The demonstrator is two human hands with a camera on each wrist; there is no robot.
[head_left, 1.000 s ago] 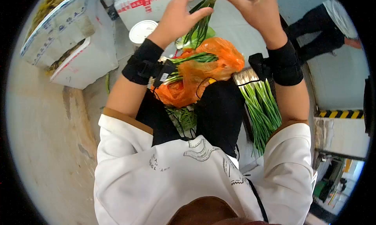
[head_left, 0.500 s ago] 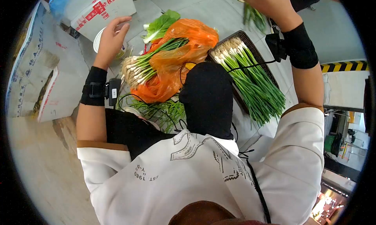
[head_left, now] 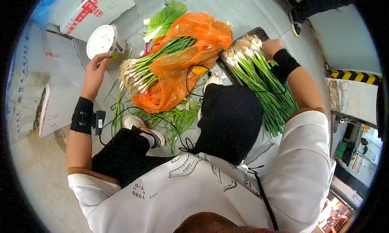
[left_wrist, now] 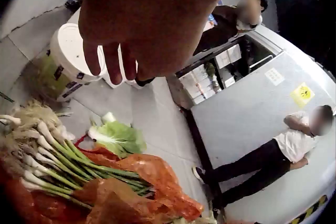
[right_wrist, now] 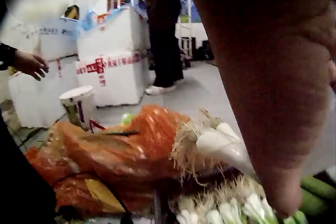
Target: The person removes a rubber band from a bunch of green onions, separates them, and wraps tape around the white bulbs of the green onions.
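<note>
My right hand grips a few spring onions, their white bulbs and stringy roots sticking out past the hand in the right wrist view. It is over the root end of a dark basket heaped with spring onions, bulbs at the back and green tops toward me. My left hand holds nothing, fingers relaxed, close to a white lidded bucket. Between the hands, an orange plastic bag lies spread on the floor, with another bundle of spring onions on it.
A leafy green vegetable lies behind the bag. Green trimmings litter the floor by my shoe. White foam boxes stand at the left. A black cable crosses the bag. Other people stand farther off.
Both hands were together at the top, handling spring onions. They parted: the left moved down-left beside the bucket, and the right carried its spring onions to the basket.
</note>
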